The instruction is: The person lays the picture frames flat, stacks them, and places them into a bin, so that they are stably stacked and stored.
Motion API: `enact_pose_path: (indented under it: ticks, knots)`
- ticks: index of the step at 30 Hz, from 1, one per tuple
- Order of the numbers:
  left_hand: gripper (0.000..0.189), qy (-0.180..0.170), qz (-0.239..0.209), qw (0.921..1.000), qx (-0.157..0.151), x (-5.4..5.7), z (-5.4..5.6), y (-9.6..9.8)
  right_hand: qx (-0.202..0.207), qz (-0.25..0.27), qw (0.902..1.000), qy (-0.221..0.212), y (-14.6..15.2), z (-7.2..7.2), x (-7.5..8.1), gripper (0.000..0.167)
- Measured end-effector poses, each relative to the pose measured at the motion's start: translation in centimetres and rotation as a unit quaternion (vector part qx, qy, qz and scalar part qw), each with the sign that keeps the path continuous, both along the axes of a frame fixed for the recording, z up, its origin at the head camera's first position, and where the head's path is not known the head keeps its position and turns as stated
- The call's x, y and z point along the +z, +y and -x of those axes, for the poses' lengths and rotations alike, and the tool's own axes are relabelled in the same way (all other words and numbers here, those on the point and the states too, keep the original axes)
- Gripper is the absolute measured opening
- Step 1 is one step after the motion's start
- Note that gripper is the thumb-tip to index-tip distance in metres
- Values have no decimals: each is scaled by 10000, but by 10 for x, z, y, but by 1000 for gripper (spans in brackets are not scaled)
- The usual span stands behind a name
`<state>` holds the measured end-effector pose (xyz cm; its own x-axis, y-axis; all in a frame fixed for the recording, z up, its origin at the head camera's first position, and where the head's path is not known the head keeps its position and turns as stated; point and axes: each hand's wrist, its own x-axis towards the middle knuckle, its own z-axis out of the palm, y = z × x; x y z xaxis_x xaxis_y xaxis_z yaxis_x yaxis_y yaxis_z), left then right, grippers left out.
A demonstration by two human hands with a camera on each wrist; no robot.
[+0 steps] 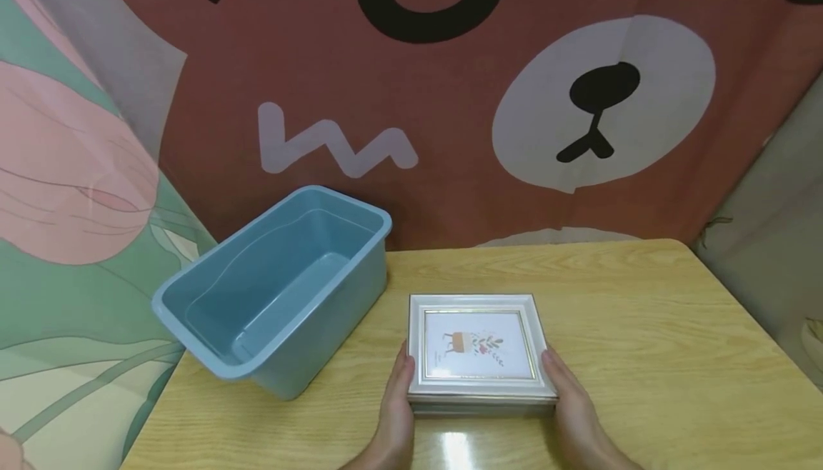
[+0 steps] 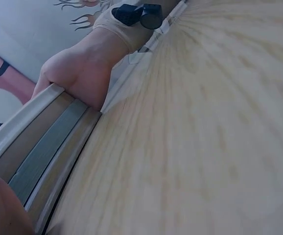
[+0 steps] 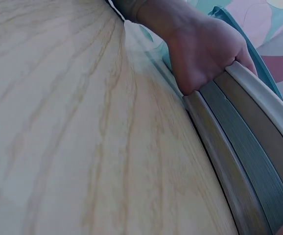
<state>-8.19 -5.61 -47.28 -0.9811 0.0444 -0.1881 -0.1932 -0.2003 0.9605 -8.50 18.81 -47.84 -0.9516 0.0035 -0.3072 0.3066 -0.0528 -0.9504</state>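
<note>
A silver-white picture frame [image 1: 476, 388] lies face up near the front of the table, showing a drawing of an animal with flowers. Its side looks thick and layered in the left wrist view, with a white edge [image 2: 19, 122] above brown and blue-grey bands; whether this is one frame or a stack I cannot tell. My left hand [image 1: 395, 409] grips its left side. On the right side, my right hand [image 1: 575, 413] holds it likewise, thumb along the edge. Fingers beneath the frame are hidden. The right wrist view shows the left hand [image 3: 205, 54] at the far end.
A blue plastic basin [image 1: 341, 313] stands at the table's left, close to the frame's left side. The wooden table [image 1: 656, 327] reaches back to a printed bear curtain [image 1: 450, 98]. A flower-patterned cloth [image 1: 71, 206] hangs at the left.
</note>
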Motion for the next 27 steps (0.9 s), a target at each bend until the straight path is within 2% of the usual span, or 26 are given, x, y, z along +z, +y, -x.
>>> enact_pose_path:
  ticks: [10, 18, 23, 27]
  knots:
    - [68, 118, -205, 9995, 197, 8, -1, 2, -222, 301, 9993, 0, -4, -1, 5, 76]
    - [66, 143, -45, 9994, 305, 14, 1, -2, -434, 416, 9981, 141, -9, 0, 16, 75]
    - [64, 554, 107, 9983, 131, 20, 4, -9, -392, 310, 9984, 250, -11, 0, 21, 74]
    - [63, 833, 447, 9955, 19, 26, 7, -17, -374, 558, 9971, 359, -9, -1, 23, 72]
